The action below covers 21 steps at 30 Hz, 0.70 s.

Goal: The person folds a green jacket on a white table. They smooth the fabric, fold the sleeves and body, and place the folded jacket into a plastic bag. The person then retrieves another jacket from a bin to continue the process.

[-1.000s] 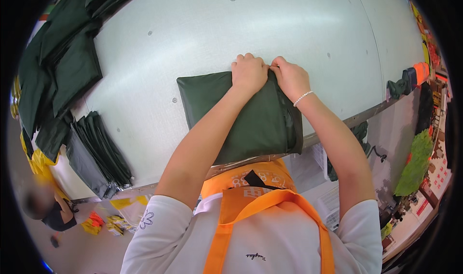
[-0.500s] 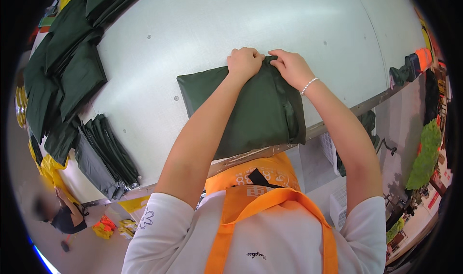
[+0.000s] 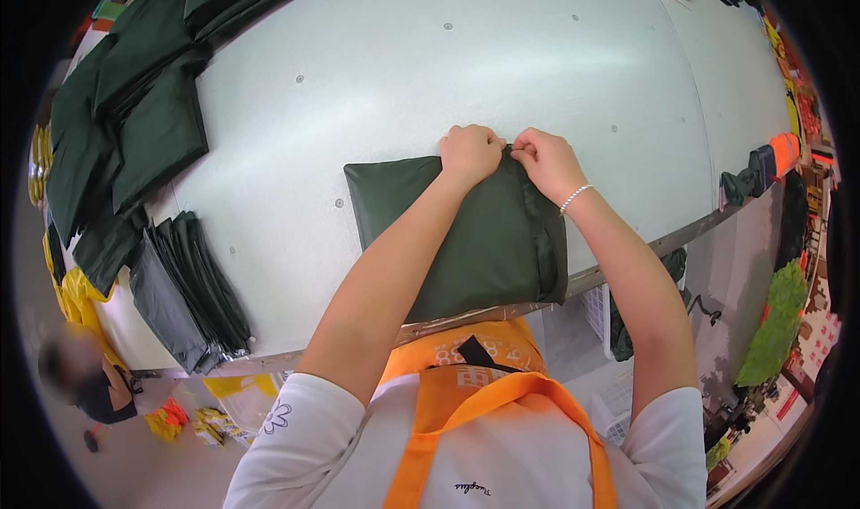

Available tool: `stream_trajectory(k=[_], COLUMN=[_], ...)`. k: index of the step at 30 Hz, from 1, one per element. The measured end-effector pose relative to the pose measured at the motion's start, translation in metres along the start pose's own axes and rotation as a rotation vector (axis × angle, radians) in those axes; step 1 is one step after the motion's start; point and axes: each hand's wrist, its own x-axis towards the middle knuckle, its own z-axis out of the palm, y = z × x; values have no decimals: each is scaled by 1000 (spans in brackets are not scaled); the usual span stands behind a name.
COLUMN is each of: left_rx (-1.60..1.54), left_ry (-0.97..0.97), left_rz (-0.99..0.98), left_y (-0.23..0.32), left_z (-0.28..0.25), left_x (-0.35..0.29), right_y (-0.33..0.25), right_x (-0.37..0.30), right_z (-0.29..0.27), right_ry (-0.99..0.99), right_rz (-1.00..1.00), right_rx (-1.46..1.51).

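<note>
A flat, squarish dark green pouch [image 3: 475,240] of smooth fabric lies on the pale worktable in front of me, its near side along the table's front edge. A folded strip runs down its right side. My left hand [image 3: 472,152] is closed at the pouch's far edge, thumb and forefinger pinching beside that strip. Close to it, my right hand [image 3: 548,161], with a beaded bracelet at the wrist, pinches the far end of the same strip. What exactly lies between the fingertips is too small to make out.
Several similar green pouches [image 3: 161,137] are heaped at the table's far left. Nearer, thin dark packages [image 3: 188,285] lie in an overlapping row. An orange item [image 3: 785,153] sits at the right edge. White baskets [image 3: 616,401] stand below. Another person [image 3: 98,379] is at lower left.
The view has shifted, so the table and pouch appear lower. My right fingers have drawn closer together at the pouch's far edge; my left hand keeps its hold there.
</note>
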Motion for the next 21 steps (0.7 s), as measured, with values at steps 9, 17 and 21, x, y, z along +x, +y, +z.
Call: stream_trajectory(k=[9, 17, 21], left_rx=[9, 31, 55], left_ry=[61, -72, -63], left_rz=[18, -42, -40], left_y=[2, 15, 16], left_z=[4, -5, -5], left_x=[-3, -5, -6], right_y=[20, 16, 12], right_x=[24, -3, -29], right_z=[7, -6, -5], right_ry=[-16, -29, 10], right_rz=[-175, -289, -326], right_rx=[-165, -120, -264])
